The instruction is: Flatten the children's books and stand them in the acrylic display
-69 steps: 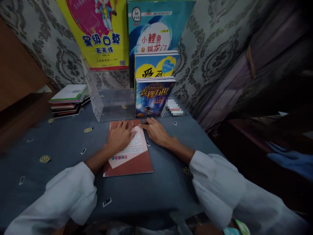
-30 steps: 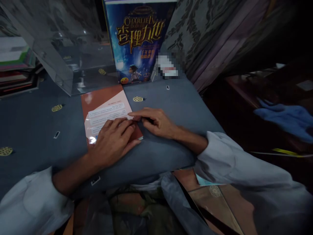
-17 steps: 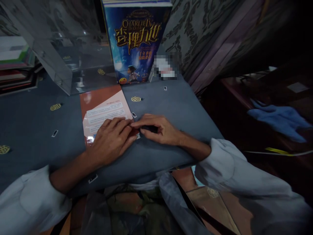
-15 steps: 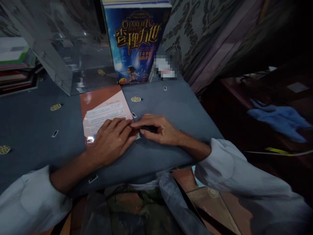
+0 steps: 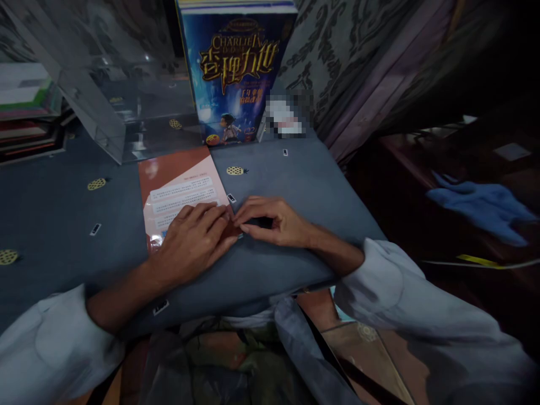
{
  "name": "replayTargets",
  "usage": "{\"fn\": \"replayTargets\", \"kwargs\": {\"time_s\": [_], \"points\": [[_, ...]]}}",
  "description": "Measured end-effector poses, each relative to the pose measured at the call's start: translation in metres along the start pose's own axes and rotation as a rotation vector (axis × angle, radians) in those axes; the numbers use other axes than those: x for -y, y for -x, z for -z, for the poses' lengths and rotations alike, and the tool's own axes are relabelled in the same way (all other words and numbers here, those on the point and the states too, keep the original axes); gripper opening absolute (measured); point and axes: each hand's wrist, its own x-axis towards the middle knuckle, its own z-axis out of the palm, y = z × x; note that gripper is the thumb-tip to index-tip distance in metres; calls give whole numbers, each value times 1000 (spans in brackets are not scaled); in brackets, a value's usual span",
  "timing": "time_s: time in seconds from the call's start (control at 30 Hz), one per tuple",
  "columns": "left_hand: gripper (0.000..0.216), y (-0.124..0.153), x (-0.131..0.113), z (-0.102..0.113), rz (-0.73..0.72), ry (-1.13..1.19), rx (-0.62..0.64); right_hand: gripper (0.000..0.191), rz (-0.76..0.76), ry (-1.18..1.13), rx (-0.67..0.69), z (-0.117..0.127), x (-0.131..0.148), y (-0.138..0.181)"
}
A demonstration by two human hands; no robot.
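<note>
A thin orange-brown and pale pink booklet [image 5: 176,169] lies on the grey cloth, printed text facing up. My left hand [image 5: 196,239] rests flat over its lower right part, fingers loosely stretched and the thumb along the near edge. At the booklet's lower right corner, my right hand [image 5: 274,222] is closed in a pinch, thumb and fingertips together on the edge. The exact bit of page or cover between those fingertips is mostly hidden. Both hands almost meet there.
A thick blue book [image 5: 236,73] stands upright at the back, beside a clear plastic stand [image 5: 120,112]. Stacked books [image 5: 29,121] sit at the far left. Right of the grey table [image 5: 291,174], lower down, lies a blue cloth [image 5: 481,205].
My right fingertips have shifted slightly right, away from the left hand's fingers, along the booklet's edge. My left hand stays in nearly the same place.
</note>
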Motion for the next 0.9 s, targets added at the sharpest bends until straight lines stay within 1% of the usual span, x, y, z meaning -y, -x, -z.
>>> {"fn": "replayTargets", "kwargs": {"time_s": [0.17,0.37,0.5,0.6,0.67,0.73,0.9], "points": [[39,0,1,-1,-13,25,32,9,76,87,68,0,-6,1],[36,0,0,-1,24,38,40,9,106,141,89,1,-2,0],[46,0,0,-1,70,89,89,8,98,144,99,0,-1,-1],[50,0,6,-1,113,114,122,8,92,146,87,0,-3,-1],[48,0,17,-3,157,87,135,8,88,146,76,-1,-3,-1],[46,1,35,-4,222,29,135,8,86,141,70,-1,-3,-1],[44,10,90,-5,493,-154,121,7,86,125,75,-1,-4,-2]]}}
